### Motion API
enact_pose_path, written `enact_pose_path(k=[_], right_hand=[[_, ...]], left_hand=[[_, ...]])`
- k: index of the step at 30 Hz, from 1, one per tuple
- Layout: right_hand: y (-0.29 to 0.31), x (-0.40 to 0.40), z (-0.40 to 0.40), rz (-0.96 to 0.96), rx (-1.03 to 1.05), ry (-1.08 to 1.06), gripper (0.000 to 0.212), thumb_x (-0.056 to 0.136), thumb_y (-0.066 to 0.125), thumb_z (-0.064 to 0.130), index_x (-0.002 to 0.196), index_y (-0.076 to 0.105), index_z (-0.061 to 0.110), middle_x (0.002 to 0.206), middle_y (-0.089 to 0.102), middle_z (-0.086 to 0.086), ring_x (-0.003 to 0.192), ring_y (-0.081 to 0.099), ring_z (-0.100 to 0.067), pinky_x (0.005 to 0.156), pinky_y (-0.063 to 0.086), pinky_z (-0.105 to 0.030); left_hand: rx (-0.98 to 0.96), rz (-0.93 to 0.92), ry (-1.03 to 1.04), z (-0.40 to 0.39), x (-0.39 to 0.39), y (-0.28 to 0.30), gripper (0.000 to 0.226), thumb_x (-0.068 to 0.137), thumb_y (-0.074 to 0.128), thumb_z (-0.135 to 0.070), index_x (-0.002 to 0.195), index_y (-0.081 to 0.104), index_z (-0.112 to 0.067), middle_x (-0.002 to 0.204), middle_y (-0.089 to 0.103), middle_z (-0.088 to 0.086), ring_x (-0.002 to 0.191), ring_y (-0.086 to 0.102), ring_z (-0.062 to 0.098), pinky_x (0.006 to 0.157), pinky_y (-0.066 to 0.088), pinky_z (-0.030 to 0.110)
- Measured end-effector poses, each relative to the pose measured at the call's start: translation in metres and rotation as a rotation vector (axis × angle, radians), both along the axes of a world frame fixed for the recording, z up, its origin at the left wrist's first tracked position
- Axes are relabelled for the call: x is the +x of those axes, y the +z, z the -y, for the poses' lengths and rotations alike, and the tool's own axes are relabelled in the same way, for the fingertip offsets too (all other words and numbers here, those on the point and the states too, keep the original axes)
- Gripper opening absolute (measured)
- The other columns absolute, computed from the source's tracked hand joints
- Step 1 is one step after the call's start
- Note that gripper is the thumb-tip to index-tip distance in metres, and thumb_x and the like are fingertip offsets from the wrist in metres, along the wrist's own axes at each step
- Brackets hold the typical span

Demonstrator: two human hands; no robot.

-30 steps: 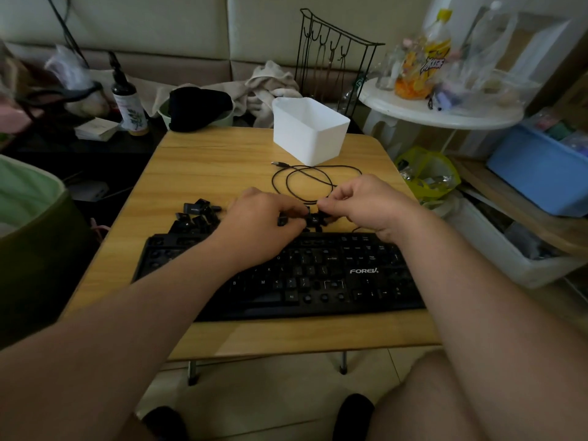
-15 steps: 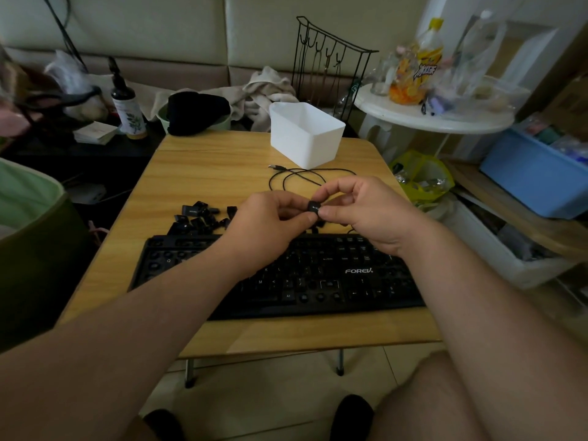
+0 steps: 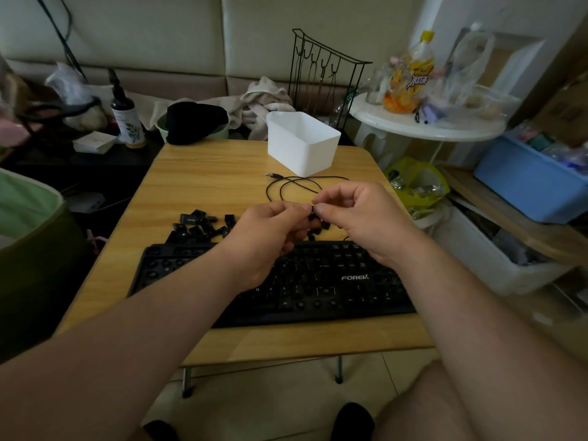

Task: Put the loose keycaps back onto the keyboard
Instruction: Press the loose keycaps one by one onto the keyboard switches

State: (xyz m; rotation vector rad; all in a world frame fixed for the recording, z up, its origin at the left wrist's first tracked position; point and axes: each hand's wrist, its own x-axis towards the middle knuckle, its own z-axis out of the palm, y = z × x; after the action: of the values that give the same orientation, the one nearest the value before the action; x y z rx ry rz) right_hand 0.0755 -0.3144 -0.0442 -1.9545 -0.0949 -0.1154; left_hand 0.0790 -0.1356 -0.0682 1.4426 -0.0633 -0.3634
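Note:
A black keyboard [image 3: 334, 281] lies along the near edge of the wooden table [image 3: 216, 173], with several bare switch sockets showing on its left part. Loose black keycaps [image 3: 200, 226] are heaped behind its left end, and a few more [image 3: 321, 227] lie under my hands. My left hand [image 3: 270, 237] and my right hand [image 3: 359, 214] meet above the keyboard's far edge. Both pinch one small black keycap [image 3: 313, 210] between thumb and fingertips; most of it is hidden by the fingers.
A white plastic bin [image 3: 302, 144] stands at the table's far side, with the keyboard's black cable [image 3: 286, 183] coiled in front of it. A wire rack [image 3: 324, 78] rises behind. A white round side table [image 3: 426, 125] and storage boxes [image 3: 534, 183] crowd the right.
Both hands rose from the table behind the keyboard, lifting one keycap between them. They now hold it slightly higher and closer together than half a second ago.

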Motion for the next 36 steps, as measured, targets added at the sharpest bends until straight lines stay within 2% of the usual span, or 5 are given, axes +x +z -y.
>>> enact_pose_path(k=[10,19,23,28,36], right_hand=[[0.008,-0.017,0.007,0.137,-0.326,-0.005,0.012,0.082,0.086,0.032,0.091,0.078,0.034,0.051,0.054,0.022,0.050,0.038,-0.009,0.047,0.033,-0.022],[0.007,-0.023,0.026,0.335,-0.431,0.047,0.014,0.075,0.083,0.029,0.085,0.076,0.036,0.089,0.068,0.016,0.055,0.043,-0.008,0.052,0.037,-0.018],[0.016,-0.032,0.057,0.256,-0.474,0.039,0.013,0.074,0.082,0.035,0.085,0.077,0.033,0.086,0.070,0.018,0.061,0.052,-0.019,0.053,0.047,-0.035],[0.010,-0.041,0.125,-0.008,-0.579,-0.127,0.020,0.081,0.087,0.023,0.086,0.075,0.038,0.071,0.067,0.025,0.066,0.055,-0.014,0.060,0.047,-0.026],[0.000,-0.056,0.134,-0.256,-0.765,0.104,0.015,0.082,0.087,0.026,0.092,0.078,0.032,0.074,0.070,0.020,0.059,0.056,0.008,0.052,0.041,-0.009]], left_hand=[[-0.198,-0.143,-0.010,0.006,-0.007,0.002,0.012,0.099,0.067,-0.018,0.088,0.069,-0.023,0.083,0.070,-0.004,0.073,0.060,0.007,0.069,0.044,0.024],[-0.315,-0.213,-0.152,0.016,-0.019,0.002,0.009,0.098,0.067,-0.021,0.091,0.072,-0.024,0.092,0.072,-0.003,0.085,0.063,0.011,0.076,0.043,0.026],[0.183,0.120,-0.269,0.013,-0.024,-0.002,0.019,0.102,0.063,-0.037,0.117,0.073,-0.033,0.110,0.077,-0.013,0.105,0.069,0.005,0.088,0.049,0.027],[0.742,0.593,-0.376,0.009,-0.033,-0.014,0.028,0.100,0.064,-0.045,0.127,0.071,-0.040,0.116,0.070,-0.023,0.108,0.060,-0.007,0.096,0.051,0.019],[0.931,0.869,-0.419,0.014,-0.035,-0.033,0.029,0.099,0.063,-0.046,0.127,0.069,-0.042,0.127,0.060,-0.022,0.125,0.042,0.008,0.112,0.038,0.036]])
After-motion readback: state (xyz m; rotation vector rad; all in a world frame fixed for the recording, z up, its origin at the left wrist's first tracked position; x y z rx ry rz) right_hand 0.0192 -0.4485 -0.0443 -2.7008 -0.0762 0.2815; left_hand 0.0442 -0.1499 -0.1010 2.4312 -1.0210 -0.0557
